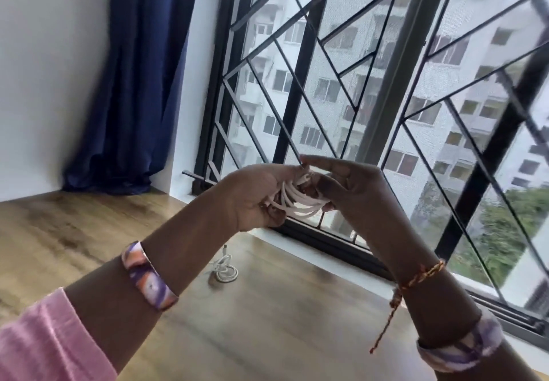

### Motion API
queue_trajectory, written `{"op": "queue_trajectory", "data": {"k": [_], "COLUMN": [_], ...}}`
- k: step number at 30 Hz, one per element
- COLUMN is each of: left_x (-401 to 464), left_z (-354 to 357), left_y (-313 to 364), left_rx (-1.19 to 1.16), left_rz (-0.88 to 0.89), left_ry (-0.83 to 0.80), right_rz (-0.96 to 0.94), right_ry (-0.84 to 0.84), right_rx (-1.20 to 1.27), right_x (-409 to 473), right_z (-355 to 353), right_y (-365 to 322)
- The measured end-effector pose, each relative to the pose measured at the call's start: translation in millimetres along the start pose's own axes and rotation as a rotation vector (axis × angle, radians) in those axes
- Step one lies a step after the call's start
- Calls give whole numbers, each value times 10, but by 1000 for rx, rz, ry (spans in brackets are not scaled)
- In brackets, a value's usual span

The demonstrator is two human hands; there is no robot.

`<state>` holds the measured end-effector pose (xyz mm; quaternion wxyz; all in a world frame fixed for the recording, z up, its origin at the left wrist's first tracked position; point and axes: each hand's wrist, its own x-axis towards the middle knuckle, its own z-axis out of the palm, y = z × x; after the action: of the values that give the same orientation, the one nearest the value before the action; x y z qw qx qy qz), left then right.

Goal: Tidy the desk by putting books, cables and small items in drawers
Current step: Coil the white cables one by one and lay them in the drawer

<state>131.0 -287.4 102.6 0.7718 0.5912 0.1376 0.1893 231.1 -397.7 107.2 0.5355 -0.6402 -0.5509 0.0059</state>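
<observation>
Wide wooden tabletop (pixel 282 330) below, running along a barred window (pixel 386 83); blue curtain (pixel 133 83) hanging at the far left corner of that tabletop. Raised above the tabletop, well clear of it: left hand (pixel 255 196) and right hand (pixel 353 193), facing one another with a white cable (pixel 300 202) bundled between them. Wound into several loose loops, that cable, its plug end showing at the top of the bundle. Left fingers curled round the near side of the loops; right fingers pinching the far side, thumb tip up near the plug. Second cable (pixel 225 270), white too, lying coiled on the tabletop beneath the left wrist, one end sticking up, untouched.

Likely very light and limp, both cables: no stiffness to hold a shape, loops prone to spring open and slide apart once let go. Smooth sheath, probably a little slippery. Best held across the whole bundle, all strands gathered at once, never by a single loop or by the plug, where the joint looks weakest. Same for the coil on the tabletop: scooped at its crossing point.
</observation>
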Motion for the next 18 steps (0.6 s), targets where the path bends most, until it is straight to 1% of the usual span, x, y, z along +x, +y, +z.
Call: {"op": "queue_trajectory", "data": {"k": [5,8,9,11,14,18], "left_x": [316,359,364,361,341,247], "left_z": [193,268,285,304,239,69], "left_y": [95,121,129,133,130,121], "left_rx": [-30,-10,25,189,409,535], "left_rz": [7,75,116,212,370,506], "left_ry": [-11,-56,-53,-16,12,6], "right_rz": [-76,-119,-143,-186,-158,-161], "right_ry": [-12,106,166,259,310,382], "right_rx": [-28,-30,-62,-147,-138,-133], "right_x": [154,190,212,256,282,303], "right_z": [-280,-328,-324,-285,-179,-40], "right_y": [15,24,33,69,80,8]}}
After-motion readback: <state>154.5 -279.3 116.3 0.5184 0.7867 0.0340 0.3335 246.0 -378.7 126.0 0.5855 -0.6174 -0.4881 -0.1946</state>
